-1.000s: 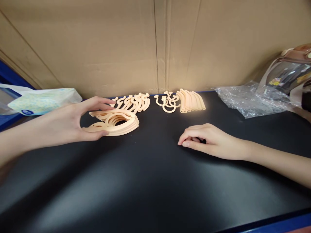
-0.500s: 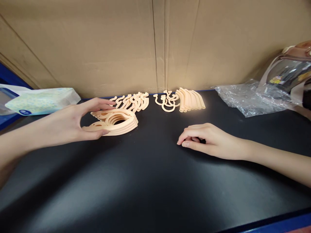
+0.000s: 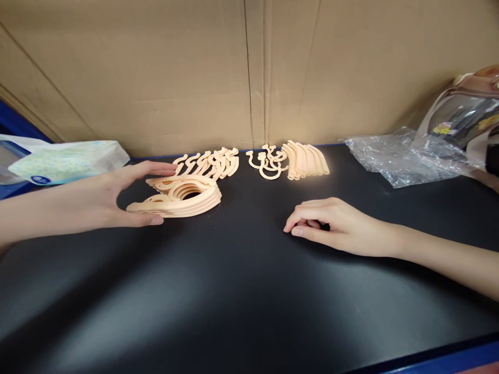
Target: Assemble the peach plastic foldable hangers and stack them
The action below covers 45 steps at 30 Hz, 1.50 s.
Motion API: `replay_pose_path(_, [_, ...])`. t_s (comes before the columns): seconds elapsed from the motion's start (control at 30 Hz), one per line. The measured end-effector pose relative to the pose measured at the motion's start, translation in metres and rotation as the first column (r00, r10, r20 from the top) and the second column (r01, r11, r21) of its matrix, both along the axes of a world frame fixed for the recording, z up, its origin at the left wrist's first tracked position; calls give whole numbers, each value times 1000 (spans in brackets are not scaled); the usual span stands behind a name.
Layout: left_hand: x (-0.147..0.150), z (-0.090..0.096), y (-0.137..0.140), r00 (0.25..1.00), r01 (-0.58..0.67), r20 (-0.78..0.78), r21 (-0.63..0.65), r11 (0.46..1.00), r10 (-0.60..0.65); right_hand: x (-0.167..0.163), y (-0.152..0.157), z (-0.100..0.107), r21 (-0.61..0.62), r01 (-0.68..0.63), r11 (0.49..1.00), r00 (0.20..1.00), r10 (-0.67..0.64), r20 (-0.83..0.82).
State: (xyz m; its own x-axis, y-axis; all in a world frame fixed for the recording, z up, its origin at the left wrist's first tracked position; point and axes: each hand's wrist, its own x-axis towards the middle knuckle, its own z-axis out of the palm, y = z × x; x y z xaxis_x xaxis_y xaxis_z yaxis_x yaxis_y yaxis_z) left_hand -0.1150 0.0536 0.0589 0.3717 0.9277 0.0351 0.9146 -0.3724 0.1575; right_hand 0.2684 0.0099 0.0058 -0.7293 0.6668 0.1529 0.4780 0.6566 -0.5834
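Peach plastic stack of curved pieces (image 3: 195, 209) lies on the smooth black counter (image 3: 241, 291). The left grip (image 3: 102, 198) is spread around the stack's left end, contact unclear; right of it, the right grip (image 3: 346, 229) is curled together.

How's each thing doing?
Peach curved plastic pieces: stacked
Left hand: open around them
Right hand: loosely curled
Peach wavy plastic pieces: partly overlapping
Peach hooked plastic pieces: jumbled
Peach curved plastic tubes: aligned
Clear plastic bag: crumpled
Pale patterned soft pack: lying
Clear strapped bottle: partly visible
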Motion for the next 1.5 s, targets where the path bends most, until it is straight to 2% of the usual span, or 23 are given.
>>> replay_pose_path(0.13, [-11, 1, 3, 999, -30, -17, 34, 999, 30, 0, 0, 0, 1, -1, 1000, 1000, 1, 4])
replay_pose_path(0.5, [-9, 4, 4, 992, -108, -73, -74, 991, 103, 0, 1, 0, 6, -4, 1000, 1000, 4, 3])
replay_pose_path(0.77, [-8, 8, 5, 991, -91, -112, -120, 989, 77, 0, 1, 0, 5, -13, 1000, 1000, 13, 2])
replay_pose_path(0.87, [9, 6, -5, 999, -22, -37, -15, 1000, 22, 0, 1, 1, 3, -11, 1000, 1000, 11, 2])
replay_pose_path(0.9, [19, 4, -11, 999, 16, 28, 119, 993, -20, 0, 1, 1, 2, -9, 1000, 1000, 9, 6])
replay_pose_path(1.03, [70, -18, -40, 950, 241, 136, 255, 937, -281, 0, 1, 2, -4, -2, 1000, 1000, 2, 22])
replay_pose_path(1.13, [98, -42, -55, 914, 391, 35, 190, 900, -404, 0, 0, 2, 3, 0, 1000, 1000, 0, 29])
replay_pose_path(1.23, [110, -58, -60, 906, 419, 14, 98, 902, -423, 0, 0, 2, 17, -7, 1000, 1000, 7, 21])
replay_pose_path(1.4, [118, -59, -54, 939, 341, 26, 23, 940, -342, -2, -1, 1, 41, -10, 999, 1000, 10, 0])
replay_pose_path(1.5, [126, -56, -51, 949, 314, 18, -8, 949, -314, 0, 2, 0, 118, 39, 992, 999, -40, 4])
